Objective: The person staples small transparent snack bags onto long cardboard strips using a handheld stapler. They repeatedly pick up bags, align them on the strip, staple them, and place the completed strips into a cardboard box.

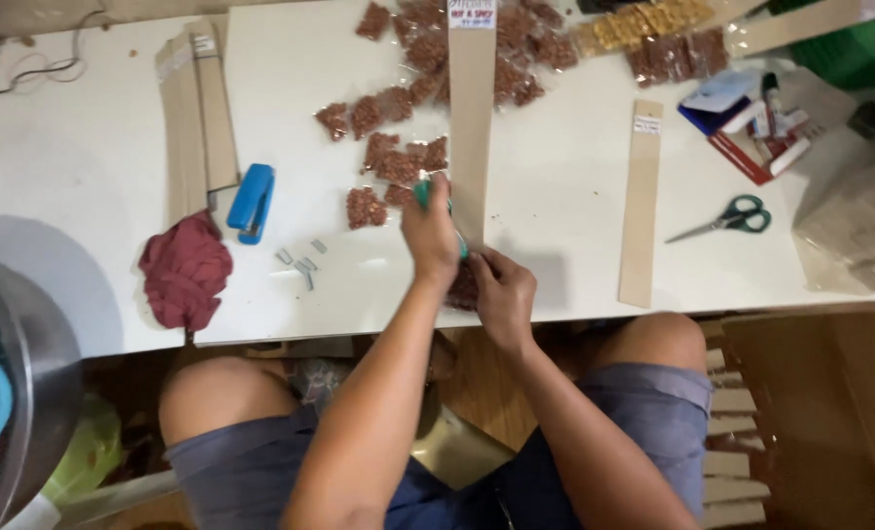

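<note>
A long brown cardboard strip [472, 118] lies lengthwise on the white table [555, 177], with small clear packets of reddish-brown snack [398, 157] beside it and at its far end. My left hand [431, 234] is closed around a green stapler [424, 191] and presses it at the strip's left edge near the lower end. Just below it at the table's front edge, my right hand [503, 294] pinches a snack packet [462, 287] against the strip. The strip's near end is hidden under both hands.
A blue stapler [253, 201] and loose staple bars [302, 260] lie left, by a red cloth [184, 270] and a stack of strips [197, 118]. Another strip [641, 206], green-handled scissors [737, 216] and stationery [746, 123] lie right. A metal bowl [30, 353] stands at far left.
</note>
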